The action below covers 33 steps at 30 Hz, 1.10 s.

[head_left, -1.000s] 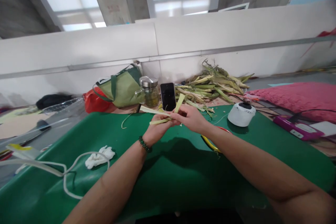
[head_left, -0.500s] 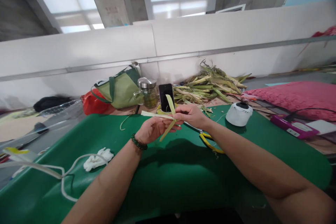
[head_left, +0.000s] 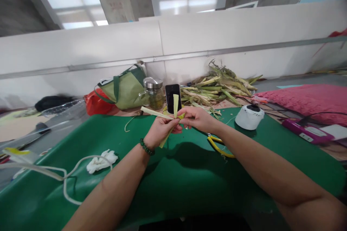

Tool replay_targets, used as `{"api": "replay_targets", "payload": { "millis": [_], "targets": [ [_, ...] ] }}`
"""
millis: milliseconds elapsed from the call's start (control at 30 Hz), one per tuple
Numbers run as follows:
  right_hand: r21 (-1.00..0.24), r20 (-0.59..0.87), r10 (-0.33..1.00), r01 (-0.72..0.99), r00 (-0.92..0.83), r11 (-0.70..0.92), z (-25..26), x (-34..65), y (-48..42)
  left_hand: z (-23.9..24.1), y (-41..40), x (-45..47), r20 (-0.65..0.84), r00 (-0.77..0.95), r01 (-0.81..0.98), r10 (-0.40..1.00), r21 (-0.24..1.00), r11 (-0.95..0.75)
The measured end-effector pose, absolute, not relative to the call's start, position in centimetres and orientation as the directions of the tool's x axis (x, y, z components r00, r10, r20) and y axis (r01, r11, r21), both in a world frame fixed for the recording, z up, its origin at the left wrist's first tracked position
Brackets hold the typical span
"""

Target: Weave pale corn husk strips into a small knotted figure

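Observation:
Pale green leaf strips (head_left: 176, 104) cross one another between my two hands, above the green mat (head_left: 173, 195). My left hand (head_left: 162, 128), with a green bead bracelet (head_left: 146, 147) at its wrist, pinches the strips near their crossing. One strip points up, one sticks out to the left and another hangs below the fingers. My right hand (head_left: 196, 118) grips a folded yellow-green part of the strips from the right, its fingertips close to those of the left. The exact crossing is partly hidden by fingers. Yellow-handled scissors (head_left: 217, 146) lie under my right forearm.
Behind the hands stand a phone (head_left: 170, 92), a glass mug (head_left: 154, 95) and a green bag (head_left: 124, 90). A heap of husks (head_left: 222, 86) lies at the back. To the right are a white spool (head_left: 249, 117) and a purple power strip (head_left: 307, 130); left, crumpled tissue (head_left: 101, 161) and a white cable (head_left: 65, 184).
My left hand has turned from palm-up to a thumb-on-top pinch. The upright strip stands straighter, and a yellow-green part now shows folded at my right fingertips. The view has shifted slightly.

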State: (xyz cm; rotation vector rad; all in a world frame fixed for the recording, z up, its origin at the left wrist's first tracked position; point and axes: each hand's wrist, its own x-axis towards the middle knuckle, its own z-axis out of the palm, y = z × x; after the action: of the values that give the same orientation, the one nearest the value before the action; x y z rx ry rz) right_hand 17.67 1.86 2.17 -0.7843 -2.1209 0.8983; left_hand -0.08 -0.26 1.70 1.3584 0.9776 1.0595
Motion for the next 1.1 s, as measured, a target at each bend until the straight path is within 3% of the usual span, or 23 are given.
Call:
{"api": "replay_targets", "payload": {
  "millis": [367, 600, 733, 900, 1000, 1100],
  "targets": [
    [-0.73, 0.354, 0.702, 0.286, -0.617, 0.62, 2.6, 18.3, 1.9, 2.1, -0.1, -1.1, 0.002, 0.267, 0.024, 0.964, 1.0, -0.009],
    [-0.737, 0.349, 0.697, 0.276, -0.626, 0.617, 2.7, 18.4, 1.8, 2.3, -0.3, -1.4, 0.048, 0.271, 0.062, 0.961, 0.996, -0.067],
    [-0.826, 0.293, 0.731, 0.221, -0.617, 0.518, 2.6, 18.7, 2.3, 2.4, 0.0, -1.7, 0.036, 0.265, 0.058, 0.964, 0.997, -0.053],
    [-0.963, 0.156, 0.936, 0.161, -0.314, 0.215, 2.7, 18.5, 3.1, 1.7, 0.9, -1.2, 0.048, 0.012, -0.179, 0.999, 0.983, -0.045],
    [-0.969, 0.047, 0.912, 0.204, -0.407, 0.141, 1.9, 16.8, 2.5, 1.1, 0.9, -0.2, 0.139, 0.002, -0.264, 0.99, 0.955, -0.134],
    [-0.972, 0.08, 0.88, 0.159, -0.469, 0.173, 0.2, 14.3, 1.8, 0.9, 0.5, 0.7, 0.145, 0.027, -0.277, 0.989, 0.952, -0.132]
  ]
}}
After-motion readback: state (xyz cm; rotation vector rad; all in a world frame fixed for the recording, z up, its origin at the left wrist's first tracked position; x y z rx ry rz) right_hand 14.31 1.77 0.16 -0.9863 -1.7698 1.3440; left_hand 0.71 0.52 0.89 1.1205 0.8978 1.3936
